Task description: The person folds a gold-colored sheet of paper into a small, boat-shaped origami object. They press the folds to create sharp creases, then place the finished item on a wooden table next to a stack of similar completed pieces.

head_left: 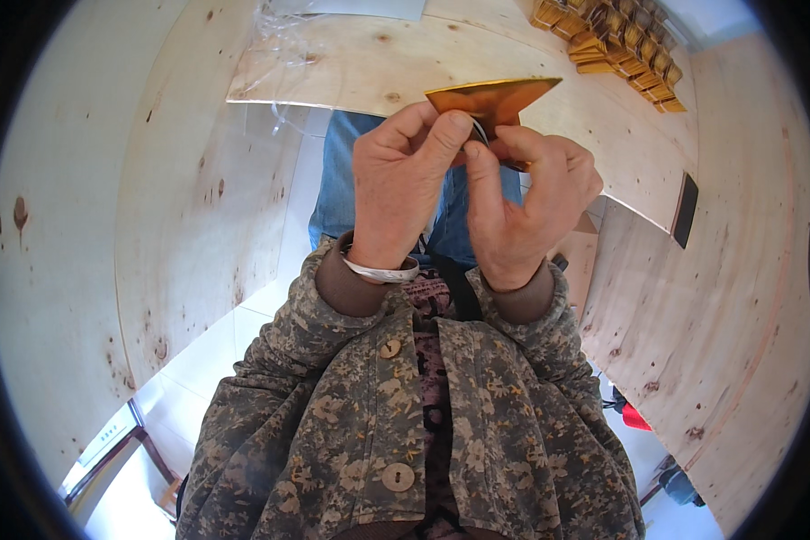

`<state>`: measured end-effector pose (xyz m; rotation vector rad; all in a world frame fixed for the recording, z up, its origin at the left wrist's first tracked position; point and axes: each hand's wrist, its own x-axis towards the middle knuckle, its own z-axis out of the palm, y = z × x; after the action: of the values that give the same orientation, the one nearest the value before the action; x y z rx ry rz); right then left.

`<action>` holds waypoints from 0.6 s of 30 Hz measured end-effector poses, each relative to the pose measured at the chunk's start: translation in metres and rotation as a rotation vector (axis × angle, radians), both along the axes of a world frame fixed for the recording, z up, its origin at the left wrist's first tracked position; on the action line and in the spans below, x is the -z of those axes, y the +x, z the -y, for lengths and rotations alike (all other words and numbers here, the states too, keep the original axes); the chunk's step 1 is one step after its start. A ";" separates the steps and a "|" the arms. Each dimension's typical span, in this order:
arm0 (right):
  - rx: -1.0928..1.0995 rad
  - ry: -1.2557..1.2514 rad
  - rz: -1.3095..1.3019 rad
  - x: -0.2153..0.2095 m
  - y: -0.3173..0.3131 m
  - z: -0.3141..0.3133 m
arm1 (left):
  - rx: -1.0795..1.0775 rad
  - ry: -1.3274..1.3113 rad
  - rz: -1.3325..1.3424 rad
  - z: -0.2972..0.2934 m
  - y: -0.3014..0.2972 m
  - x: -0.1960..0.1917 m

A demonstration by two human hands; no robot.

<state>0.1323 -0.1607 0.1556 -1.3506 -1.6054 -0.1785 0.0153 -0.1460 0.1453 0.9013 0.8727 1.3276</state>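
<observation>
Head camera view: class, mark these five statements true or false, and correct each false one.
1. The left hand and right hand both hold the gold sheet. True.
2. The bracelet is on the right wrist. False: it is on the left wrist.
3. The gold bundles lie at the far left of the table. False: they lie at its far right.
4. The trousers are blue. True.
5. The jacket is plain. False: it is patterned.

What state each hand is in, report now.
Left hand: closed, holding the gold folded piece.
Right hand: closed, also holding the gold folded piece, from its right side.
</observation>
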 end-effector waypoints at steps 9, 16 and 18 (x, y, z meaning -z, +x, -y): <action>0.022 -0.012 -0.002 -0.008 0.008 -0.002 | 0.010 -0.241 0.132 0.000 -0.001 -0.001; 0.037 0.006 -0.039 -0.006 0.009 -0.005 | 0.059 -0.260 0.147 -0.001 0.001 -0.002; 0.034 -0.004 -0.043 -0.006 0.009 -0.005 | 0.064 -0.266 0.141 0.000 0.000 -0.001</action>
<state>0.1415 -0.1560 0.1615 -1.3769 -1.5487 -0.1660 0.0155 -0.1457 0.1466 0.6157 0.8789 1.1726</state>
